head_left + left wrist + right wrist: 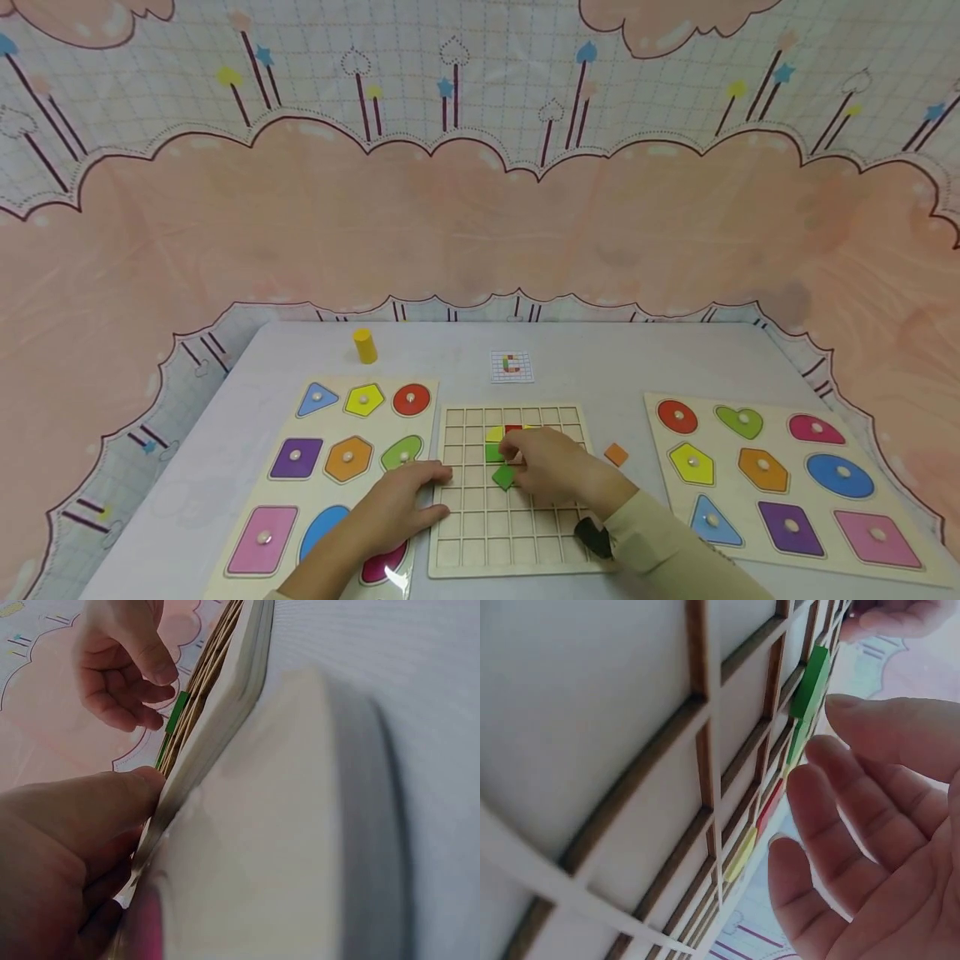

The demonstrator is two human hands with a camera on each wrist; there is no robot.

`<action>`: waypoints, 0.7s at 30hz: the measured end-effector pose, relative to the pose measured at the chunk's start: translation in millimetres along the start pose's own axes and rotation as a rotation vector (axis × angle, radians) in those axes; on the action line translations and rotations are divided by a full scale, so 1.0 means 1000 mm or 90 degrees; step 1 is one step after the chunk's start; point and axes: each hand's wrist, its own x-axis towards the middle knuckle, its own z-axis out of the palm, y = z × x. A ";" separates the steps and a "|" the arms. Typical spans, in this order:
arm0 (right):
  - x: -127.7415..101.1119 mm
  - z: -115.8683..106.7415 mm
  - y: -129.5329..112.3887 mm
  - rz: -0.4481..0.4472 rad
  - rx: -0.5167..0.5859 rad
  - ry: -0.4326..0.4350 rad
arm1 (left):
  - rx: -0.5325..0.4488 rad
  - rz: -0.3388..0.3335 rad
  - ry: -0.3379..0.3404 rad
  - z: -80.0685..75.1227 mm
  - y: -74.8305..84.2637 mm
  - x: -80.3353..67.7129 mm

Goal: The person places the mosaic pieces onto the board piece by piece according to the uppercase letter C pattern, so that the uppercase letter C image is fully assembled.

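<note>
The left hand rests flat, fingers relaxed, on the grid board's edge, while the right hand hovers released beside a tilted green tile.

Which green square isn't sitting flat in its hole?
The green tile nearest the right hand: it sits crooked across the grid lines. The other green tile sits square.

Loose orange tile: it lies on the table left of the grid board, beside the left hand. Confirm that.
Not so. The head view shows the loose orange tile on the table right of the grid board, near the right hand, not the left hand.
</note>
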 end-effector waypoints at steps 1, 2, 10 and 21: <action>0.000 0.001 0.000 -0.002 0.001 -0.001 | -0.002 0.001 0.001 0.000 0.000 0.000; 0.001 0.001 0.000 -0.003 0.003 -0.004 | -0.002 0.002 0.000 0.000 0.000 0.000; 0.002 0.004 -0.001 -0.009 -0.022 -0.011 | -0.001 0.009 0.002 0.001 -0.001 -0.001; 0.005 0.005 -0.006 -0.004 -0.037 -0.003 | -0.002 0.016 0.006 0.001 -0.002 -0.001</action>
